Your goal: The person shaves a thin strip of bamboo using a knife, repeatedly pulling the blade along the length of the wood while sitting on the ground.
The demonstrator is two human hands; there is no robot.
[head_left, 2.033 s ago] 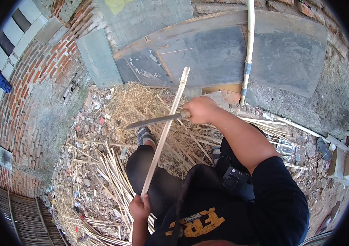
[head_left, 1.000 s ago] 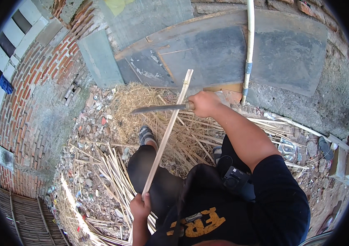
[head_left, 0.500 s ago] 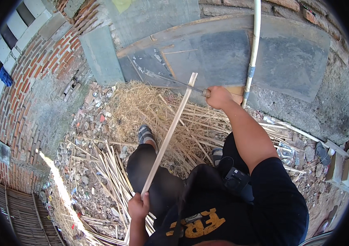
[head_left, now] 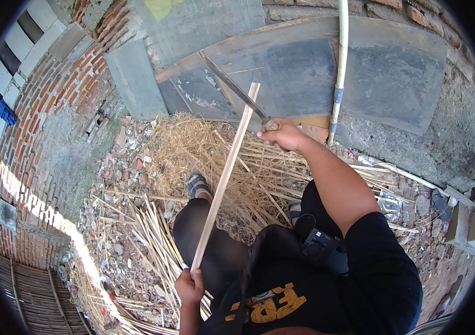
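My left hand [head_left: 190,286] is closed round the lower end of a long, pale split-bamboo strip [head_left: 218,195], which slants up and away to the right over my left thigh. My right hand [head_left: 284,135] grips the wooden handle of a machete [head_left: 231,84]. Its dark blade points up and to the left, passing across the strip near its far tip. Whether blade and strip touch, I cannot tell.
Below lies a heap of straw-like shavings [head_left: 179,142] with loose strips. More bamboo strips [head_left: 156,229] are piled by my left leg on rubble. Boards [head_left: 299,72] lean on the wall ahead, behind a white upright pipe [head_left: 341,61]. A brick wall [head_left: 45,123] stands left.
The machete's blade has swung up to a steeper slant and shows more of its flat side. My right hand has shifted slightly left and down; the strip's far tip has moved left and up.
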